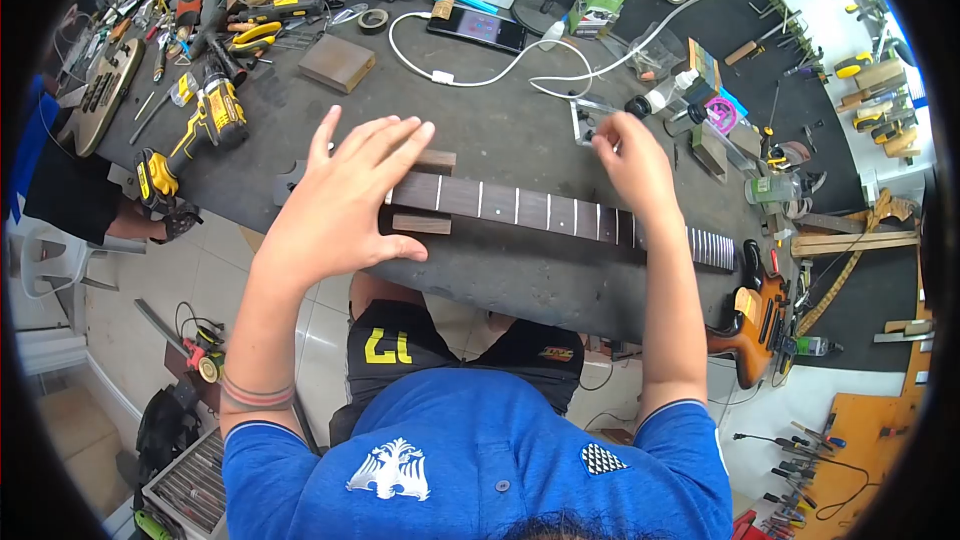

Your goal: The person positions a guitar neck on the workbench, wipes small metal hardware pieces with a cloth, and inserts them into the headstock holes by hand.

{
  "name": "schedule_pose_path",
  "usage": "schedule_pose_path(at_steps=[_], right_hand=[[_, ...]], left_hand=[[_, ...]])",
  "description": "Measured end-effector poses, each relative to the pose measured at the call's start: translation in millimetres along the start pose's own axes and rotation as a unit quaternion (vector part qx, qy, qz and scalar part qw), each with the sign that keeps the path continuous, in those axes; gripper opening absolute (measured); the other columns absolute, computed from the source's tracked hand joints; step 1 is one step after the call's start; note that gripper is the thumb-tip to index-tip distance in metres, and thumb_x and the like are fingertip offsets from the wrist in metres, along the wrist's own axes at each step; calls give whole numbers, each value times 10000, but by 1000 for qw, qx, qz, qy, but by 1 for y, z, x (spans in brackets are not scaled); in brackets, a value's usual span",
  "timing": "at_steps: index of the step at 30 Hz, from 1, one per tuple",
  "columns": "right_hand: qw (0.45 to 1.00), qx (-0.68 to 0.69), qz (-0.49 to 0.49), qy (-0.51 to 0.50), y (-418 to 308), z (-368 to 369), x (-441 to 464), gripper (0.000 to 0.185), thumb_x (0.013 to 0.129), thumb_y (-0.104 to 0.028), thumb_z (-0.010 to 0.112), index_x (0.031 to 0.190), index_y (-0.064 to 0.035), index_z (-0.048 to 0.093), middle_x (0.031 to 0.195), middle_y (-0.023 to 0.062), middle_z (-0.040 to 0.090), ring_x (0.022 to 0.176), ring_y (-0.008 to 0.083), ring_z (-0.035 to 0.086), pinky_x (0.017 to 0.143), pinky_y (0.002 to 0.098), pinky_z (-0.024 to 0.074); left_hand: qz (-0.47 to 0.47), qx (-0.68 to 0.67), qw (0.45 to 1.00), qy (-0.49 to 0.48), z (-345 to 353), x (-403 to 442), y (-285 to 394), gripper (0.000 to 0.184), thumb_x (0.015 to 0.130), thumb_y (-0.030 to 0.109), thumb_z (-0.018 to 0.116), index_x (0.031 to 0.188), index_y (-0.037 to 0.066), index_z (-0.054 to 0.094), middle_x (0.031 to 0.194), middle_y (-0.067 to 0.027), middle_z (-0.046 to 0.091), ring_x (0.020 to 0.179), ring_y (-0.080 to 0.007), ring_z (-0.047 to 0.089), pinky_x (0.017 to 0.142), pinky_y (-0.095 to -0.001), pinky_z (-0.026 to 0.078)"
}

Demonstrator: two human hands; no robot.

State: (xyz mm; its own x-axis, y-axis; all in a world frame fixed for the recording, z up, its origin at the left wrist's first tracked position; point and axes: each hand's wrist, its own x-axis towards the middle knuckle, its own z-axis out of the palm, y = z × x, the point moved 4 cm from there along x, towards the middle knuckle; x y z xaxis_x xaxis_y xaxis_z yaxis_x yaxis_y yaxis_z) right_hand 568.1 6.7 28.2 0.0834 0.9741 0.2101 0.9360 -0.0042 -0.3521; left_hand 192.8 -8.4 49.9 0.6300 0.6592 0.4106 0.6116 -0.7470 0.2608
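A guitar neck [530, 208] with a dark fretted fingerboard lies across the bench in front of me. Over its left end, my left hand [345, 190] is spread, fingers stretched out and thumb apart, hiding part of the neck. Two short dark wooden strips flank the neck beside that hand: an upper strip [436, 160] and a lower strip [422, 225]. My right hand [637, 168] is above the neck's right half with its fingers curled together; whatever they hold, if anything, is hidden. Just left of those fingertips is a small clear box [583, 125].
A sunburst guitar body [757, 325] sits at the bench's right end. A yellow cordless drill [212, 118] and a brown block [337, 63] lie left. Behind are a phone [477, 27] and a white cable [480, 83]. Another person's leg [140, 215] shows at far left.
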Motion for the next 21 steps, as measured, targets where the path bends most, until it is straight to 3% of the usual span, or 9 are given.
schedule_pose_path(at_steps=[6, 7, 8, 11, 14, 16, 18, 20, 21], right_hand=[[989, -53, -51, -128, 30, 27, 46, 188, 938, -160, 777, 1087, -45, 776, 1107, 152, 776, 1057, 371, 753, 928, 480, 588], [988, -52, -52, -138, 28, 26, 47, 204, 935, -156, 781, 1094, -30, 777, 1096, 180, 779, 1065, 379, 755, 938, 483, 586], [986, -58, -36, -151, 28, 26, 49, 198, 933, -137, 774, 1093, -21, 775, 1103, 184, 785, 1069, 386, 756, 935, 487, 585], [994, -23, -55, -92, 22, 18, 46, 161, 966, -106, 759, 1100, -17, 765, 1076, 176, 782, 997, 341, 756, 909, 431, 588], [994, 111, -13, -12, -6, -9, 19, 125, 993, -77, 746, 1089, 4, 748, 1043, 153, 784, 946, 286, 747, 891, 375, 585], [978, 202, -19, 50, -31, -16, -18, 100, 1003, -60, 744, 1065, 18, 735, 1021, 136, 785, 925, 256, 737, 881, 346, 580], [944, 316, -61, 71, -66, -14, -65, 87, 962, -6, 777, 1031, 12, 727, 1029, 120, 790, 943, 253, 745, 879, 357, 584], [925, 325, -179, 80, -107, -17, -106, 170, 903, 41, 822, 1026, -20, 724, 1045, 118, 789, 962, 269, 749, 871, 381, 589], [921, 322, -205, 74, -117, -19, -122, 217, 875, 55, 837, 1039, -31, 724, 1060, 115, 790, 970, 276, 750, 871, 390, 591]], left_hand=[[-40, -34, 976, 211, -29, -79, -24, 528, 882, 298, 881, 1318, 36, 738, 1298, -158, 725, 1162, -372, 684, 1157, -558, 464], [-53, -17, 968, 246, -34, -90, -23, 344, 916, 127, 833, 1229, 10, 753, 1187, -163, 725, 1050, -348, 686, 1030, -485, 533], [-92, -27, 960, 263, -33, -105, -25, 321, 914, 70, 810, 1222, 2, 747, 1164, -158, 720, 1030, -329, 681, 1000, -464, 538], [-162, -54, 933, 317, -14, -139, -24, 270, 909, -136, 693, 1157, -30, 715, 1057, -139, 685, 943, -257, 656, 851, -378, 546], [-167, -165, 914, 332, 11, -148, 1, 225, 922, -132, 686, 1121, -26, 696, 1042, -142, 681, 936, -265, 658, 837, -371, 549], [-127, -274, 913, 274, 22, -124, 36, 191, 954, -124, 672, 1103, -9, 698, 1064, -145, 685, 950, -252, 673, 844, -360, 569], [-178, -502, 831, 161, 51, -96, 67, 135, 1039, -10, 683, 1172, 5, 698, 1124, -135, 701, 1003, -217, 698, 875, -367, 599], [-291, -758, 581, 60, 69, -62, 102, 181, 1116, 155, 676, 1253, 35, 681, 1174, -100, 706, 1046, -174, 706, 911, -374, 614], [-293, -802, 519, 37, 75, -52, 111, 190, 1125, 173, 671, 1263, 43, 676, 1149, -89, 718, 1030, -163, 710, 908, -355, 608]])
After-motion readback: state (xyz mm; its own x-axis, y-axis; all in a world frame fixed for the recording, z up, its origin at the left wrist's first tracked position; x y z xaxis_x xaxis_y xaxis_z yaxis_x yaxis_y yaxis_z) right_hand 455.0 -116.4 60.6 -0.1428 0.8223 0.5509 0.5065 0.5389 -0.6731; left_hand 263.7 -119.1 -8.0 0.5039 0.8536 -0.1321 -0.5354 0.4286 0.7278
